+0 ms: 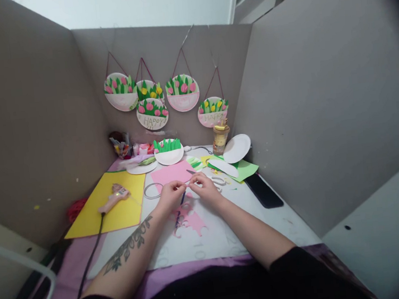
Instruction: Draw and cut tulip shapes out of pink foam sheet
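My left hand and my right hand meet over the middle of the table, fingertips pinched together. Between them is a tiny pink piece, mostly covered by the fingers; it looks like paper. Cut pink paper scraps lie just below the hands, with a dark blue pen partly among them. Behind the hands rests a pink sheet. Scissors lie beside my right hand, and a grey ring is left of my left hand.
A glue gun with a black cord lies on a yellow sheet at left. A phone is at right. Paper plates, green paper and a cup stand or lie behind. Decorated plates hang on the grey partition.
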A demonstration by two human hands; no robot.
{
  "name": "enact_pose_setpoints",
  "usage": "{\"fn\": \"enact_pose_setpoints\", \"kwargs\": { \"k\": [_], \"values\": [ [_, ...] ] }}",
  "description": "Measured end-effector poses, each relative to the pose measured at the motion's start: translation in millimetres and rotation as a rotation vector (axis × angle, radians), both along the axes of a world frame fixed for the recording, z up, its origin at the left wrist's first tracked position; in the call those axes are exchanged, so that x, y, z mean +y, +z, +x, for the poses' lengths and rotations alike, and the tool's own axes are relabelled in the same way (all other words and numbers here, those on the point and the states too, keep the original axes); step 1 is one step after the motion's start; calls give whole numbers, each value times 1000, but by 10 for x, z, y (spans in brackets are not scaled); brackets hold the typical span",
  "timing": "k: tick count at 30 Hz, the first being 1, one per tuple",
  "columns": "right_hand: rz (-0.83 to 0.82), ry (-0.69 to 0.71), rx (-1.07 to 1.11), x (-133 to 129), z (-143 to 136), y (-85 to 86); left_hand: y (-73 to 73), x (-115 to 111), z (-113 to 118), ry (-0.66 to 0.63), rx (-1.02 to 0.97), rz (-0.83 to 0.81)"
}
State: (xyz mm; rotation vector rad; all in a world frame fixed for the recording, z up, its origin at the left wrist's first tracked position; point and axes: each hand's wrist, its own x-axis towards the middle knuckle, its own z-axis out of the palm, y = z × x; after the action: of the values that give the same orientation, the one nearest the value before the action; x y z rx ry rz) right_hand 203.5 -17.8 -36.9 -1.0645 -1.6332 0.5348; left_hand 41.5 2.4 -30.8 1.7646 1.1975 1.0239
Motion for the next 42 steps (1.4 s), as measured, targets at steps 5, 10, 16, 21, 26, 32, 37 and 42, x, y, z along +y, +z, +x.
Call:
{"fn": "enact_pose_setpoints", "kwargs": {
  "k": [5, 10, 16, 21, 26, 32, 37, 42],
  "values": [
    [24, -36, -17, 30, -9, -40, 46, -63, 16, 23, -21, 0],
    [20, -60, -23, 43, -6, -58, 68, -90, 28, 3, -31, -24],
    [-7, -86, -33, 42, -14, -57, 56, -87, 31, -26, -72, -38],
    [-25, -114, -11, 43, -23, -62, 29, -76, 38, -29, -102, -29],
    [-56, -155, 12, 59, -35, -113, 3, -74, 41, 10, -62, 3],
    [-119, -183, 58, 69, -75, -158, -7, -63, 37, 44, -14, 47],
    [-224, -65, 175, 77, -52, -145, -39, -50, 32, 8, -64, 28],
    [-195, -40, 103, 74, -20, -108, -98, -16, 32, 18, -13, 56]
  ]
}}
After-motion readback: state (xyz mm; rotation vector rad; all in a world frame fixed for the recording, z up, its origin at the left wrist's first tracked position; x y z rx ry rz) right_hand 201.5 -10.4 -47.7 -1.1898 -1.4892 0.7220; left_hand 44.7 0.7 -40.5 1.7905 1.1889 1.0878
